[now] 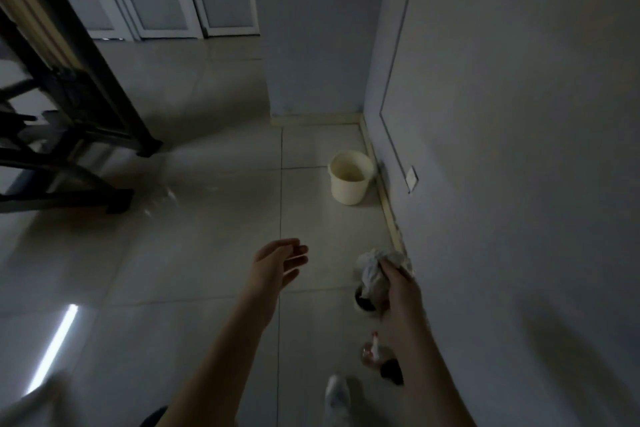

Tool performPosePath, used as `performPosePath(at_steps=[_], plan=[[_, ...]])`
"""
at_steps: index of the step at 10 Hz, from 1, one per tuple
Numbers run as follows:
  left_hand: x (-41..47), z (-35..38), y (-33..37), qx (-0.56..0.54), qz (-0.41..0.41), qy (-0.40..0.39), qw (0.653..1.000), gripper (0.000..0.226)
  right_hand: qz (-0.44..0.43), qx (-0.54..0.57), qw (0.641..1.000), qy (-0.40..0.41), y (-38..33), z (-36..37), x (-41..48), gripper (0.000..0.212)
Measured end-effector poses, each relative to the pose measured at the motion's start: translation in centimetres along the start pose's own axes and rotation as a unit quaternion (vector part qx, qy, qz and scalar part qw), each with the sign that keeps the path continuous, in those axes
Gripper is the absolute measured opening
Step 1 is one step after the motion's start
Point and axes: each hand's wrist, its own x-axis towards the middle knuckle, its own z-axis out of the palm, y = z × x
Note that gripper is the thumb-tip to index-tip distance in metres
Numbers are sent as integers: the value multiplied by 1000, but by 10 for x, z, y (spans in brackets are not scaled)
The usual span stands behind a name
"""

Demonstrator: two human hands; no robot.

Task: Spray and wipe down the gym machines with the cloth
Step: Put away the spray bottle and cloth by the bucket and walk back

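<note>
Your cloth (371, 267) is a crumpled white wad bunched at the fingertips of your right hand (401, 291), which curls round it low over the floor (207, 253), close to the grey wall (519, 149). Your left hand (280, 262) is apart from it, fingers loosely spread, holding nothing. Beneath your right wrist a spray bottle (372, 354) stands on the pale tiles. A cream bucket (348, 191) sits ahead beside the skirting, and the black gym machine (86, 107) stands well off to your left
</note>
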Motion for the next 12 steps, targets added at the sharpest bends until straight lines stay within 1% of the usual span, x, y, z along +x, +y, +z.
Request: performPosePath(at_steps=[1,2,3,4,5,6,7,8,9,10,11,12], plan=[[60,21,25,-3,-2,4,1000,25,41,55,997,35,-35,23,64,23],[118,42,57,-8,-20,18,1000,25,47,23,998,44,-68,43,122,19],[185,59,84,-6,-34,13,999,25,4,-58,998,20,-97,66,182,10],[274,74,107,2,-45,16,999,26,17,-95,995,27,-114,100,264,12],[361,84,126,33,-72,-2,997,24,52,-86,993,55,-119,132,343,17],[443,99,154,57,-86,-14,995,22,123,10,989,82,-153,186,418,19],[507,117,173,79,-119,-10,990,23,161,33,984,75,-155,203,477,24],[562,138,177,96,-160,-12,982,23,216,56,967,124,-157,215,540,19],[615,165,179,121,-185,-13,975,21,233,24,964,126,-150,211,599,21],[669,191,175,119,-192,0,974,20,200,-105,970,88,-152,216,666,24],[713,212,164,110,-193,6,975,20,176,-267,947,33,-144,215,730,5],[740,223,159,120,-218,16,968,20,233,-258,938,20,-133,205,773,26]])
